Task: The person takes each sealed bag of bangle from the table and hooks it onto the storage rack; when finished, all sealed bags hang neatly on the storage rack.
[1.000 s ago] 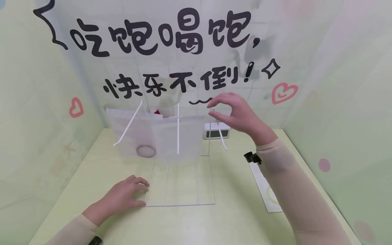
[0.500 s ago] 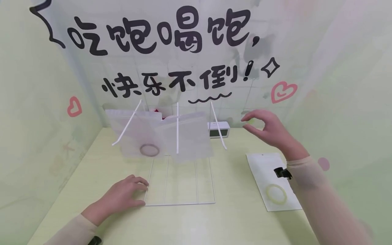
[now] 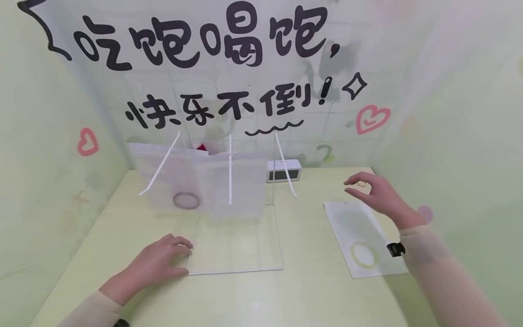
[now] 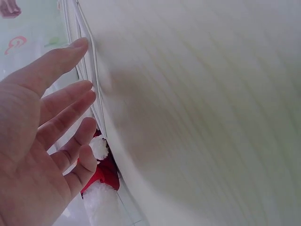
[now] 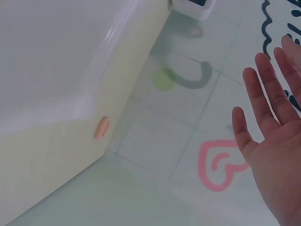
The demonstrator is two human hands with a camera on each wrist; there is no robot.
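A white wire rack (image 3: 234,272) stands mid-table with three prongs pointing forward. My left hand (image 3: 157,263) rests at its front left corner, fingertips at the wire; the left wrist view shows fingers (image 4: 66,99) loosely extended. Two clear zip bags hang on the rack: the left bag (image 3: 157,177) with a brownish ring (image 3: 186,200) in it, and the middle bag (image 3: 249,186). The right prong (image 3: 286,165) bears nothing. My right hand (image 3: 377,195) hovers over the table's right side, thumb and fingers apart, holding nothing. Below it lies a white-backed bag (image 3: 341,227) with a yellow ring (image 3: 363,255).
A small orange ring (image 5: 102,127) lies near the table's back right corner, partly behind my right hand in the head view. A white digital clock (image 3: 283,171) stands behind the rack. Something red and white (image 4: 103,169) is behind the bags. Walls enclose the table.
My right hand has moved from the rack's right prong to the right and down, above the white-backed bag. The middle bag swung and hangs straight again. My left hand stays at the rack corner.
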